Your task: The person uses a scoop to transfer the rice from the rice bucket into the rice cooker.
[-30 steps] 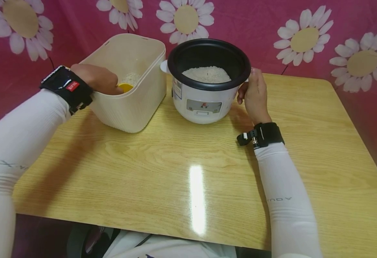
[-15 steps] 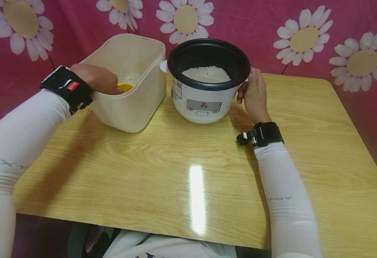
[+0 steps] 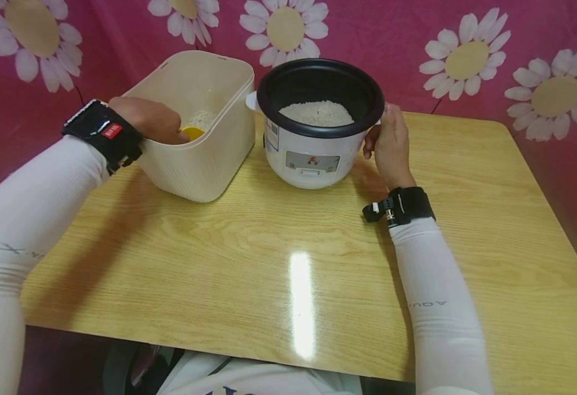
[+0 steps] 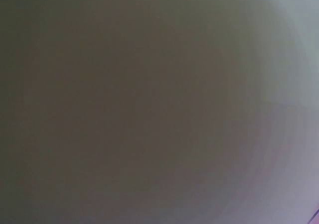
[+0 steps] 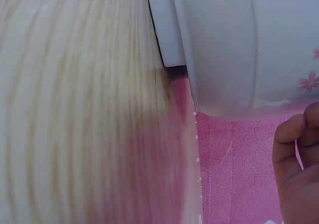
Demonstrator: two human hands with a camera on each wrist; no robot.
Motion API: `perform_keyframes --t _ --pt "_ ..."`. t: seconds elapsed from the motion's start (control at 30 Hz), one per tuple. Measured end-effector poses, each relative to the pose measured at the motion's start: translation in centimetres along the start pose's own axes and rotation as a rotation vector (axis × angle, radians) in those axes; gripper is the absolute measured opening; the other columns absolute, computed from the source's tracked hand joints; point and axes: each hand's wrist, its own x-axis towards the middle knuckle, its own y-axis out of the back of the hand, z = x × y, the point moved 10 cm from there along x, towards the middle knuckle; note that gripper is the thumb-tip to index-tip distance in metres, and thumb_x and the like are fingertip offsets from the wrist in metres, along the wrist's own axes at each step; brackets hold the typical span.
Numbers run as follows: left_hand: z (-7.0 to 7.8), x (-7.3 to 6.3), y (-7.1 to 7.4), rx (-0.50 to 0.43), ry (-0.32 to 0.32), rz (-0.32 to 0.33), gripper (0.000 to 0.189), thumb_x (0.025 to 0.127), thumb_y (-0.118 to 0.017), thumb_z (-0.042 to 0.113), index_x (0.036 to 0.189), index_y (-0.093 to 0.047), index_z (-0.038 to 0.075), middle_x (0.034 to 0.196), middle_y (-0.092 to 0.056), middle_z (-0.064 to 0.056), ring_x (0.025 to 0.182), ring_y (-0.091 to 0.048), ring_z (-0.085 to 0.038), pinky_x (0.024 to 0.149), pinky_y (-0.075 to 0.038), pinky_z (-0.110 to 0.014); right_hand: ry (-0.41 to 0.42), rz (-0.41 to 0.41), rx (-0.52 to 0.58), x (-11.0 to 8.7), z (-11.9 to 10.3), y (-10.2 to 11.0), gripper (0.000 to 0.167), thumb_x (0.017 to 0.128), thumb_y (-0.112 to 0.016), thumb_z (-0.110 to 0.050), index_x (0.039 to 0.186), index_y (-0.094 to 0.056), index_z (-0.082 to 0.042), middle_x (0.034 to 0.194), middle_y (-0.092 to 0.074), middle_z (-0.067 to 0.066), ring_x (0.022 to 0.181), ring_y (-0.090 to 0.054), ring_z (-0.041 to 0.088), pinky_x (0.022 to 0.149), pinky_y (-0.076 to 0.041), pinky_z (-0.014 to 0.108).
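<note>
My left hand (image 3: 152, 119) reaches over the near left rim of a cream plastic bin (image 3: 219, 159). It grips a yellow scoop (image 3: 192, 133), whose handle is hidden by the fingers. Some rice (image 3: 201, 119) shows inside the bin beyond the scoop. To the right stands a white rice cooker (image 3: 293, 173) with its lid off. White rice (image 3: 316, 114) lies in its black inner pot (image 3: 318, 81). My right hand (image 3: 392, 148) holds the cooker's right side handle; in the right wrist view its curled fingers (image 5: 289, 134) are beside the white wall. The left wrist view is blurred and dark.
Bin and cooker stand side by side near the back of the wooden table (image 3: 219, 263). A pink cloth (image 3: 377, 33) with large daisies hangs right behind them. The table's front edge lies close to the person's lap.
</note>
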Motion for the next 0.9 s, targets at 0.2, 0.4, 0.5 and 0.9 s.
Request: perform_keyframes --t 0.2,0.4,0.5,0.9 --pt "0.0 0.0 0.0 0.002 -0.002 0.001 0.05 0.104 -0.041 0.043 0.082 -0.073 0.012 0.065 -0.059 -0.001 0.064 -0.057 -0.02 0.056 -0.041 -0.033 -0.001 0.001 -0.002 0.4 0.7 0.1 0.025 0.113 -0.031 -0.041 0.117 -0.053 -0.03 0.07 -0.049 -0.001 0.057 -0.047 0.014 0.052 -0.045 0.02" --pt "0.0 -0.1 0.0 -0.003 0.006 0.001 0.049 0.104 -0.043 0.044 0.087 -0.074 0.011 0.067 -0.06 -0.002 0.065 -0.058 -0.021 0.057 -0.042 -0.033 0.004 -0.003 0.002 -0.2 -0.5 -0.1 0.025 0.113 -0.031 -0.039 0.116 -0.053 -0.029 0.068 -0.048 0.0 0.056 -0.046 0.014 0.051 -0.044 0.02" --pt "0.0 -0.1 0.1 -0.004 0.007 0.002 0.048 0.104 -0.043 0.044 0.086 -0.073 0.011 0.066 -0.06 -0.002 0.065 -0.058 -0.021 0.057 -0.041 -0.033 0.01 -0.005 0.0 -0.5 -1.1 -0.2 0.026 0.113 -0.03 -0.037 0.116 -0.053 -0.028 0.068 -0.048 0.0 0.056 -0.045 0.014 0.051 -0.044 0.02" --pt "-0.1 0.1 0.0 -0.004 0.007 -0.01 0.05 0.104 -0.041 0.043 0.081 -0.072 0.012 0.065 -0.059 0.0 0.064 -0.057 -0.02 0.056 -0.04 -0.033 0.014 0.001 -0.005 0.6 1.0 0.2 0.026 0.113 -0.029 -0.04 0.116 -0.053 -0.03 0.068 -0.048 -0.001 0.056 -0.046 0.014 0.051 -0.043 0.021"
